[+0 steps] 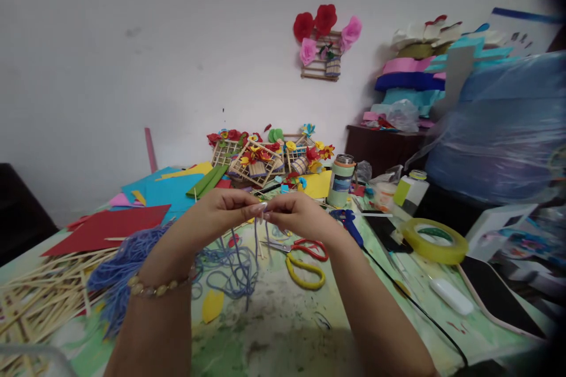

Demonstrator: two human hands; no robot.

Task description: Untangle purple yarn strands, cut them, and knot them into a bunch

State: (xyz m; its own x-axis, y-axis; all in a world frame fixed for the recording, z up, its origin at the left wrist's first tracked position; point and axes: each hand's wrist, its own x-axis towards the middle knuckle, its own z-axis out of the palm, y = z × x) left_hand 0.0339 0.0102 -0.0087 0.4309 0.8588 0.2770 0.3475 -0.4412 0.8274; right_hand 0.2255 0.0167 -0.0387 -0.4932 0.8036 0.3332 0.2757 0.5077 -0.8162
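My left hand and my right hand meet above the table, fingertips pinched together on strands of blue yarn that hang down between them. The strands trail into a loose tangle of blue yarn on the table, and a thick bundle of the same yarn lies under my left wrist. Scissors with red and yellow handles lie just below my right hand. A beaded bracelet sits on my left wrist.
Wooden sticks are piled at the left. Red and blue paper sheets lie behind. Stick frames with paper flowers stand at the back, beside a tumbler. A yellow tape roll, blue glue gun and black cable lie right.
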